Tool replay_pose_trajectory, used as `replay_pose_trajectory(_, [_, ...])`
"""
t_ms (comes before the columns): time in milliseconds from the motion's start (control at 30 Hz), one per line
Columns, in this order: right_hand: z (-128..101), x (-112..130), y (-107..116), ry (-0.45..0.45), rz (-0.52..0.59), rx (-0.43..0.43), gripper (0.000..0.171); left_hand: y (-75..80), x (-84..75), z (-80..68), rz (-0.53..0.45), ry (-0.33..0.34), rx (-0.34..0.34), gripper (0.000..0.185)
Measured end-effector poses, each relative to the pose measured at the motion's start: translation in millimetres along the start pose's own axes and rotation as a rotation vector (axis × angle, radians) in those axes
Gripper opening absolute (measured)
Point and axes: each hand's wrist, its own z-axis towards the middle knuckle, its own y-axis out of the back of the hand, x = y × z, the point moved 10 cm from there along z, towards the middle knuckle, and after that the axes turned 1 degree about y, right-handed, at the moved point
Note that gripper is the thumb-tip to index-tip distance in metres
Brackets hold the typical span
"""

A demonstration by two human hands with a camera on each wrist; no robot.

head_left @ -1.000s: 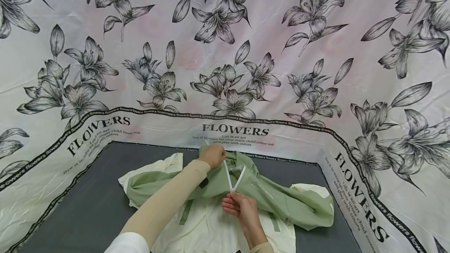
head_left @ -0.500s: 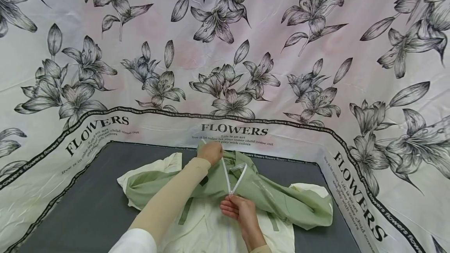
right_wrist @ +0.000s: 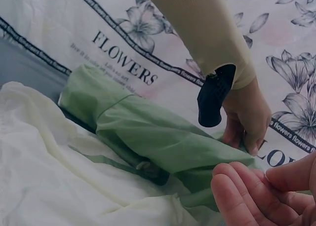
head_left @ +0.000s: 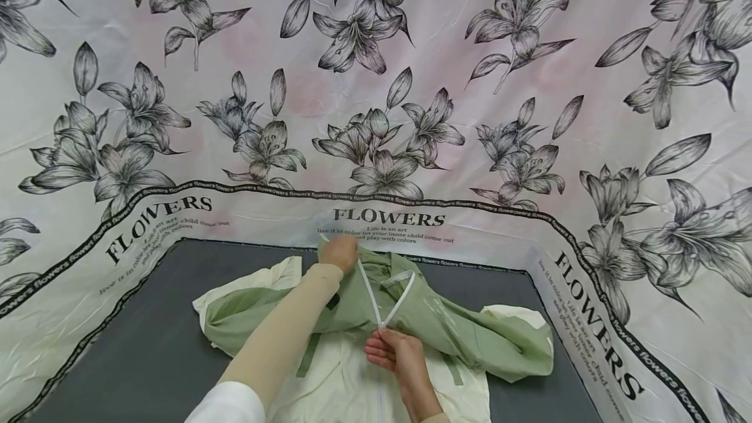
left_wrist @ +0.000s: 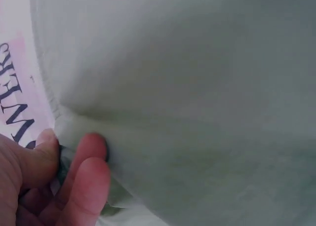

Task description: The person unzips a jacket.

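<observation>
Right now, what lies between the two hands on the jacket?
In the head view, the white zipper runs from the left hand to the right hand, over green jacket fabric.

A pale sheet (head_left: 529, 103) printed with black lilies and the word FLOWERS is hanging behind and along both sides, surrounding a dark grey table surface (head_left: 129, 331) near the viewer.

The location is a staged recording booth rather than a lived-in room. A white printed backdrop cloth (head_left: 376, 83) with black lily drawings encloses the work area on the far side and both flanks. A black band of small lettering and the repeated word "FLOWERS" (head_left: 389, 218) run along its lower edge. The cloth hem meets a flat dark grey tabletop (head_left: 135, 325). No furniture, walls or windows are visible beyond the cloth.
</observation>
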Motion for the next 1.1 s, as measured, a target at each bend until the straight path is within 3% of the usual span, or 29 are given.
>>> replay_pose_trajectory(167, [-1.0,-0.7,-0.9,0.004,-0.014,0.009,0.04,-0.4,2.7,-0.3,-0.039,0.009,0.026,0.019])
replay_pose_trajectory(267, [-0.9,-0.7,0.7,0.007,-0.017,0.011,0.039,-9.1,-2.7,-8.3,-0.252,0.009,0.159,0.023])
replay_pose_trajectory(400, [-0.1,-1.9,2.8,-0.005,-0.02,0.011,0.04,-23.3,-22.7,-36.5,-0.659,-0.005,0.403,0.03])
replay_pose_trajectory(467, [0.5,-2.1,3.2,-0.01,-0.024,0.014,0.042,-26.6,-34.2,-53.6,-0.729,-0.047,0.491,0.028])
replay_pose_trajectory(500, [0.6,-2.3,3.5,-0.014,-0.025,0.015,0.043,-27.5,-38.8,-61.6,-0.735,-0.075,0.518,0.028])
replay_pose_trajectory(600, [0.9,-2.6,4.0,-0.018,-0.025,0.016,0.044,-29.5,-49.8,-81.6,-0.616,-0.184,0.564,0.026])
replay_pose_trajectory(700, [0.7,-4.0,4.2,-0.022,-0.025,0.017,0.043,-33.0,-56.3,-95.1,-0.476,-0.265,0.603,0.025])
replay_pose_trajectory(800, [0.4,-5.6,4.0,-0.024,-0.025,0.017,0.041,-38.0,-62.9,-105.4,-0.415,-0.32,0.68,0.022])
replay_pose_trajectory(933, [0.6,-6.0,2.8,-0.015,-0.025,0.024,0.038,-42.1,-67.4,-113.5,-0.432,-0.308,0.757,0.019])
replay_pose_trajectory(1100, [1.4,-5.4,0.3,-0.006,-0.02,0.034,0.035,-45.2,-63.5,-113.7,-0.449,-0.235,0.753,0.019])
